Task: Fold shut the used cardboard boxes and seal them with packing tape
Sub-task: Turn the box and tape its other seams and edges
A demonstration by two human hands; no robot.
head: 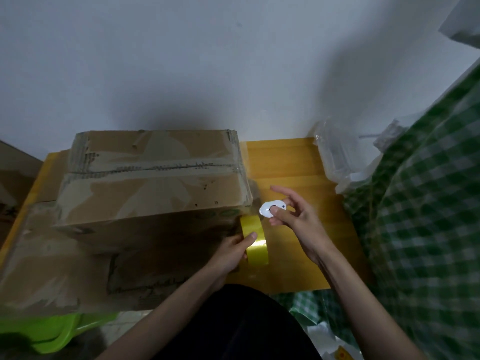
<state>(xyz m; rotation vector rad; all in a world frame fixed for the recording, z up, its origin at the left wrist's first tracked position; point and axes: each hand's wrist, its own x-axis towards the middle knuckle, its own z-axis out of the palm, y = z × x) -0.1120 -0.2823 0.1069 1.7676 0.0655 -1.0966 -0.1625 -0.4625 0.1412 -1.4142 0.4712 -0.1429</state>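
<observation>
A closed cardboard box [153, 178] with old tape along its top seam stands on a yellow wooden table [293, 162]. It rests on a larger flat cardboard box [59, 271] in front of it. My left hand [231, 252] grips a yellow roll of packing tape [255, 240] held on edge at the upper box's near right corner. A strip of clear tape runs from the roll up the box's right side. My right hand [296, 214] pinches a small white oval cutter [271, 207] just right of that corner.
A white wall rises behind the table. Clear plastic packaging [342, 154] lies at the table's back right. Green checked fabric [426, 209] covers the right side. A bright green plastic item [54, 331] sits low at the left. My dark-clothed lap [241, 323] is below the table edge.
</observation>
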